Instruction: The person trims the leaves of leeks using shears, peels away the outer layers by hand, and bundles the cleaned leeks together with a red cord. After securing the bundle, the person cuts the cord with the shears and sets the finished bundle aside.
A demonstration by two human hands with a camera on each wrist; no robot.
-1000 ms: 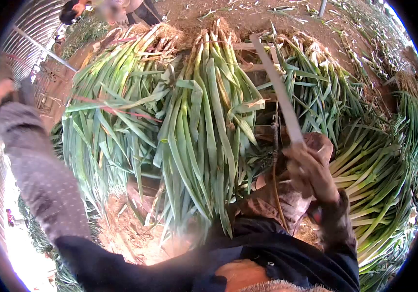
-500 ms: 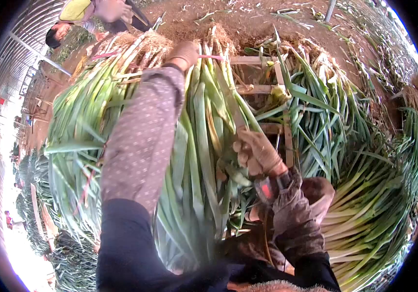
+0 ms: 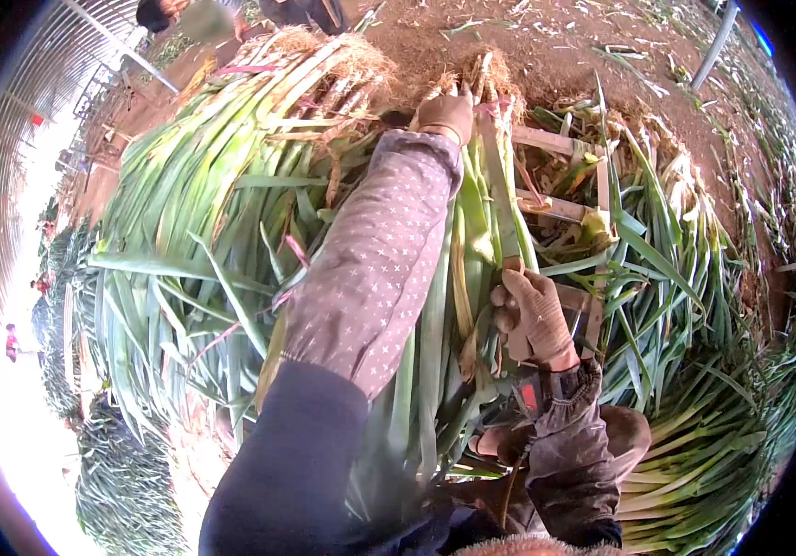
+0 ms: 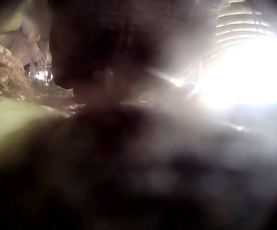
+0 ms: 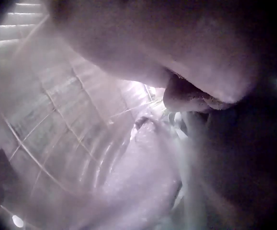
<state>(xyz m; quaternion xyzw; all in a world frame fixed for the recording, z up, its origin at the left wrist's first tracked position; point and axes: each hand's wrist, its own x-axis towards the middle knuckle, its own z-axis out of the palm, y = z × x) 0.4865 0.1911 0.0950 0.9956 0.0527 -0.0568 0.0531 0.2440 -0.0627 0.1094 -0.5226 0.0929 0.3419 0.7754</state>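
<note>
In the head view my left hand [image 3: 447, 116] reaches forward and grips the pale shafts of a bundle of long green onions [image 3: 479, 222], just below their roots. A pink tie [image 3: 493, 107] runs round the bundle beside that hand. My right hand [image 3: 537, 315], fingers curled, holds a long-bladed knife [image 3: 503, 213]. Its flat grey blade points away from me, along the top of the bundle towards the tie. The left wrist view is mostly dark blur, with some roots [image 4: 6, 72] at its left. Fingers [image 5: 191, 96] fill the upper part of the right wrist view.
Another large pile of green onions [image 3: 175, 195] lies on the left, roots facing away. A wooden frame [image 3: 546, 141] shows right of the bundle, with more onions [image 3: 694, 454] beyond. Another person [image 3: 198, 18] is at the far left, and a metal pole [image 3: 715, 46] stands at the far right.
The left hand came in from the far left, reached the root end and moved right onto the bundle. The knife, raised at first, came down along the onions.
</note>
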